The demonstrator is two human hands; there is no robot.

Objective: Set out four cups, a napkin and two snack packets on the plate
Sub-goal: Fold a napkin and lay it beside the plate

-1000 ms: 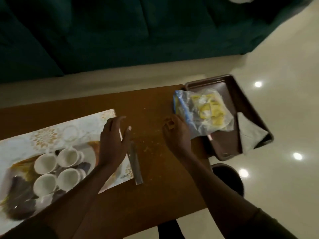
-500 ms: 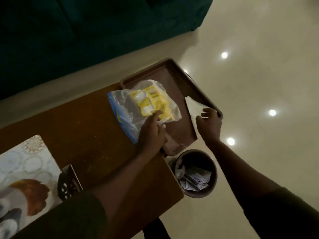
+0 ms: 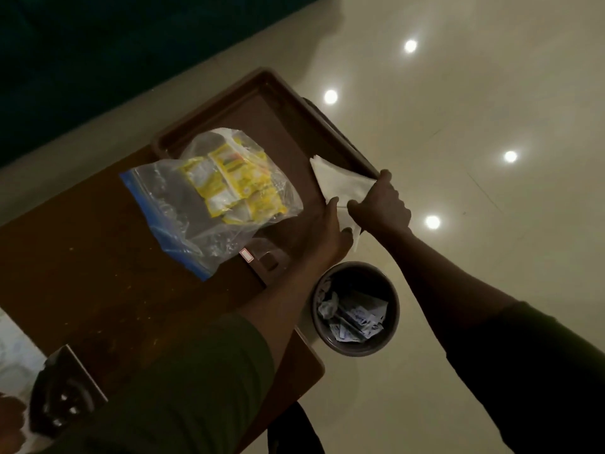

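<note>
Both sets of fingers [image 3: 355, 204] close on the napkin [image 3: 340, 185]: the right hand [image 3: 381, 204] pinches its near corner, the left hand [image 3: 322, 231] steadies the edge beside it, probably so the folded paper lifts without opening. The napkin lies at the right end of the tray [image 3: 248, 83] (which overhangs the counter [image 3: 82, 250]). The bag [image 3: 216, 194] of yellow packets straddles the tray's left rim. A bin [image 3: 355, 309] stands below on the floor.
</note>
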